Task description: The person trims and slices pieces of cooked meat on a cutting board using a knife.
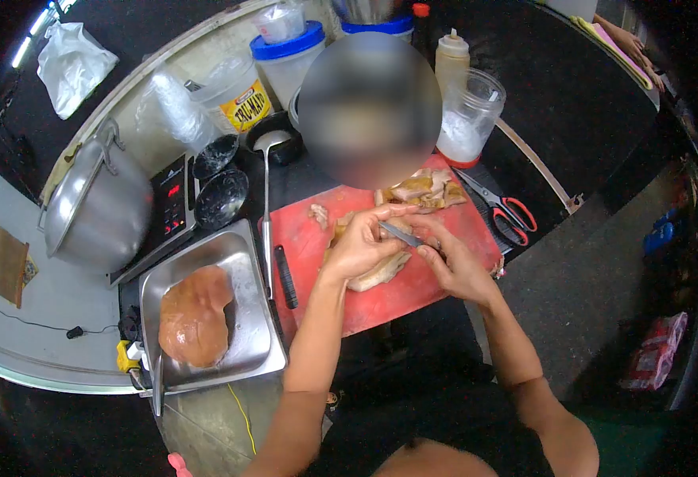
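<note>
My right hand (451, 261) is closed around a small knife (401, 234), its silver blade pointing left toward my other palm. My left hand (367, 240) is curled beside the blade tip, thumb below and fingers above; what it grips, if anything, is hidden. Both hands are over a red cutting board (321, 306). Under and beside my left hand lies a pale piece of cooked meat (379, 276). More cooked meat pieces (428, 189) sit at the board's far side, with small scraps (317, 213) to the left. A black-handled utensil (285, 277) rests along the board's left edge.
Left, a steel tray (250, 334) holds a large brown slab (196, 316), beside an induction cooker (176, 199) and a big pot (98, 199). Red-handled scissors (512, 219) lie right of the board. Behind stand tubs, a squeeze bottle (452, 63) and a clear jar (472, 115).
</note>
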The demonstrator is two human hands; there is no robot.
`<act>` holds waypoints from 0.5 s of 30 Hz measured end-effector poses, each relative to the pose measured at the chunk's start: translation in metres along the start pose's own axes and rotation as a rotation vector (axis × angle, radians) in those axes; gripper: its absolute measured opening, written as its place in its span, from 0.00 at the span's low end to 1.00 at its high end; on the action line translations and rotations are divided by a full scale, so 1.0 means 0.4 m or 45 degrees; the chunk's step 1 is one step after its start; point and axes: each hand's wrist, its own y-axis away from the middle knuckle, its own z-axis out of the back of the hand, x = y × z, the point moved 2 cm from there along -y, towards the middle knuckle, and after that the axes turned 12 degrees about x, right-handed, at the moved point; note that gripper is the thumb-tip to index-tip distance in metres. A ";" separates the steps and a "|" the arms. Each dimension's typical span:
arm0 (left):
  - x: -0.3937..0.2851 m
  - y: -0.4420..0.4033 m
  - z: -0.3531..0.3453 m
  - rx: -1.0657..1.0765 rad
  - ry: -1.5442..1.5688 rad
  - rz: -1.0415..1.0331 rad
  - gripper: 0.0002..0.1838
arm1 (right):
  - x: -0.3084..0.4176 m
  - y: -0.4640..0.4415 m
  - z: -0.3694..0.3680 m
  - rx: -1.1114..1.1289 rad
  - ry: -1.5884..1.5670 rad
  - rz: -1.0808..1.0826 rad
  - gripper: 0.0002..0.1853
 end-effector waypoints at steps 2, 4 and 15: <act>-0.003 -0.002 -0.005 -0.001 0.034 -0.054 0.28 | 0.001 -0.004 0.007 0.077 0.131 -0.067 0.21; -0.001 -0.001 -0.001 0.015 0.061 -0.038 0.28 | 0.003 -0.004 0.009 0.060 0.219 -0.127 0.20; 0.002 -0.005 0.000 -0.012 0.039 0.007 0.30 | -0.005 0.008 0.009 -0.011 0.042 0.023 0.20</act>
